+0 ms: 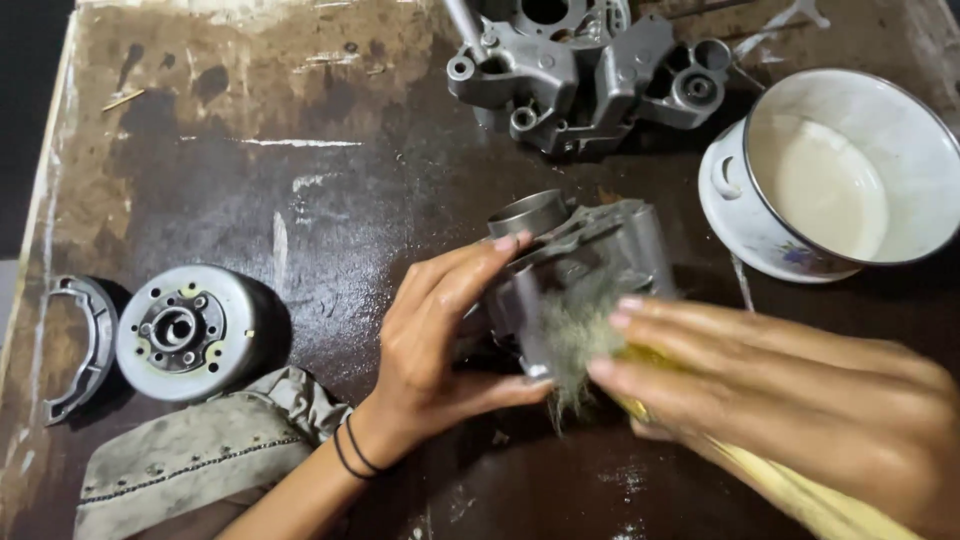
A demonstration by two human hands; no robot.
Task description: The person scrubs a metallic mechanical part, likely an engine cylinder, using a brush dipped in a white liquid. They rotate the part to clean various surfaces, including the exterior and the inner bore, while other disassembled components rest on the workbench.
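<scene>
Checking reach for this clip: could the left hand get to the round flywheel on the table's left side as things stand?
Probably yes. The flywheel lies in the open beside the left hand, with only a rag nearby. But that hand is steadying the metal cylinder.

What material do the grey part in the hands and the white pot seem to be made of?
The grey part, held by the left hand, looks like cast metal, perhaps aluminium: dull grey, with a smooth machined sleeve. The white pot seems enamelled metal: glossy white coat, thin dark rim.
</scene>
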